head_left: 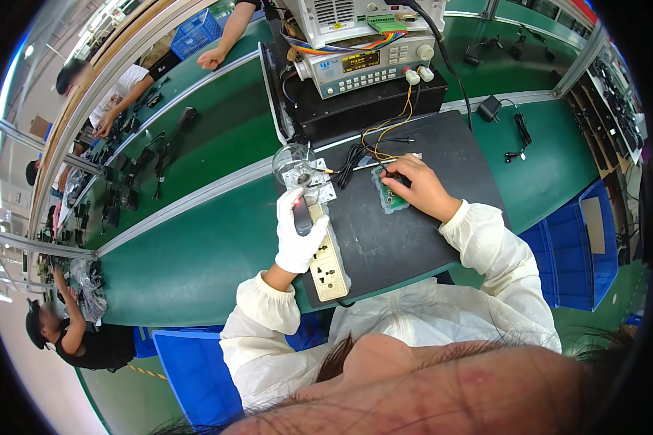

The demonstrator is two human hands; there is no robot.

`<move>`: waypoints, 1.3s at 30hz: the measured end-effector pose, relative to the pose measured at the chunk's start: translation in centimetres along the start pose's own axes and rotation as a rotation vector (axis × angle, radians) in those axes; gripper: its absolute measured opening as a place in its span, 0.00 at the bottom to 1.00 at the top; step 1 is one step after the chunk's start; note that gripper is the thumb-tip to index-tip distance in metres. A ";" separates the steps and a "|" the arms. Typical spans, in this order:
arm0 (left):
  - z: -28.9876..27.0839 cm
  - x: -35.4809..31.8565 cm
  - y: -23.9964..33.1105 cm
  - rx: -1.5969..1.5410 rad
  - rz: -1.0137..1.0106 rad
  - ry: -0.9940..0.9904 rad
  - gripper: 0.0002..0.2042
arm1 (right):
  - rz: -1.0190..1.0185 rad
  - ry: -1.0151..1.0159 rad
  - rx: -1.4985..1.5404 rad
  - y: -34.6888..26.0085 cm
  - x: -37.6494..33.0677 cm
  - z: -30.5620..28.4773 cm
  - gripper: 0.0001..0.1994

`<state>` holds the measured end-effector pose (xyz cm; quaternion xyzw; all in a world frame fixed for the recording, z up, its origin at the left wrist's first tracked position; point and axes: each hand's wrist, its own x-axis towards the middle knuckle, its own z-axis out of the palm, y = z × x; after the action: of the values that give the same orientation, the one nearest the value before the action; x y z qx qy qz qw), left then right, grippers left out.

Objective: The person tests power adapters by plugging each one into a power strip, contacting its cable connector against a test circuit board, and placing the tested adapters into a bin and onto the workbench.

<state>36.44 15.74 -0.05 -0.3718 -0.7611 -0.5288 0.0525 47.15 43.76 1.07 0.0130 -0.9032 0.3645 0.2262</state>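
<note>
My left hand [297,235], in a white glove, is closed around a small black power adapter [302,216] at the upper end of a cream power strip [329,275]. A small red glow shows by its fingertips. My bare right hand [422,190] is bent over a green circuit board [393,199], its fingers drawn together at the board's upper edge. Whatever those fingers pinch is too small and covered to make out. Just above the gloved fingertips, a clear round glass bulb [293,161] stands on a silvery base. A coiled black cable [351,165] lies between the hands.
A black mat [442,239] covers the bench here. Behind it are stacked test instruments [370,67] with yellow leads. Another adapter [490,109] with its cable lies at the right. Blue bins [577,246] stand beside the bench. A conveyor [225,109] carries adapters past several co-workers.
</note>
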 end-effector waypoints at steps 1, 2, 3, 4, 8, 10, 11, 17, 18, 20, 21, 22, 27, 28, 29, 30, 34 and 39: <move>0.0 0.0 0.0 -0.007 -0.006 0.000 0.32 | -0.010 0.014 -0.001 0.1 0.0 0.1 0.08; 0.0 0.0 0.0 -0.007 -0.005 0.000 0.32 | -0.020 0.027 -0.002 0.1 0.0 0.1 0.08; 0.1 0.1 0.1 -0.013 -0.011 0.000 0.32 | -0.019 0.029 -0.005 0.1 0.0 0.1 0.08; 0.1 0.1 0.1 -0.019 -0.017 0.000 0.32 | -0.018 0.027 -0.009 0.1 0.0 0.1 0.08; 0.1 0.2 -0.1 -0.005 0.028 -0.003 0.31 | -0.033 0.009 -0.034 -0.1 0.2 -0.1 0.08; 0.0 0.3 -0.1 -0.002 0.058 0.001 0.30 | -0.096 0.026 -0.017 0.4 0.2 -0.1 0.07; 0.0 0.4 -0.1 -0.002 0.063 0.003 0.30 | -0.159 0.038 0.001 0.4 0.2 -0.2 0.07; -1.0 0.8 1.3 0.014 0.421 0.073 0.28 | 0.146 0.228 0.316 -0.9 0.3 -0.7 0.05; -1.2 0.3 1.4 -0.042 0.455 0.050 0.29 | 0.024 0.236 0.304 -1.5 0.2 -0.7 0.05; -1.3 -0.8 1.7 -0.037 0.532 0.012 0.32 | 0.017 0.145 0.449 -2.1 -0.8 0.3 0.07; -1.5 -1.2 1.9 -0.069 0.524 0.002 0.31 | 0.101 0.100 0.616 -2.9 -1.6 1.1 0.09; -1.4 -1.3 1.7 -0.133 0.561 -0.017 0.32 | 0.177 -0.066 0.813 -3.8 -2.3 1.6 0.10; -2.2 -0.6 2.9 -0.194 0.632 -0.298 0.40 | 0.273 -0.531 1.256 -9.5 -4.9 5.7 0.14; -1.9 -0.6 2.4 -0.205 0.648 -0.324 0.44 | 0.306 -0.498 1.304 -10.1 -5.2 7.1 0.18; -2.2 -0.8 1.9 -0.210 0.648 -0.418 0.48 | 0.309 -0.463 1.289 -10.8 -5.5 7.5 0.24; -2.2 -0.9 1.8 -0.161 0.613 -0.453 0.46 | 0.315 -0.403 1.308 -11.6 -5.5 7.9 0.27; -1.8 -0.4 1.9 -0.060 0.525 -0.540 0.43 | 0.344 -0.307 1.243 -11.7 -5.0 8.5 0.32; -1.3 0.2 0.4 -0.148 0.458 -0.408 0.42 | 0.385 -0.117 1.318 -10.8 -6.1 5.9 0.25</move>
<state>36.16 14.77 0.95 -0.6347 -0.6121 -0.4716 -0.0108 52.27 31.03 1.85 0.0071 -0.4898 0.8701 0.0533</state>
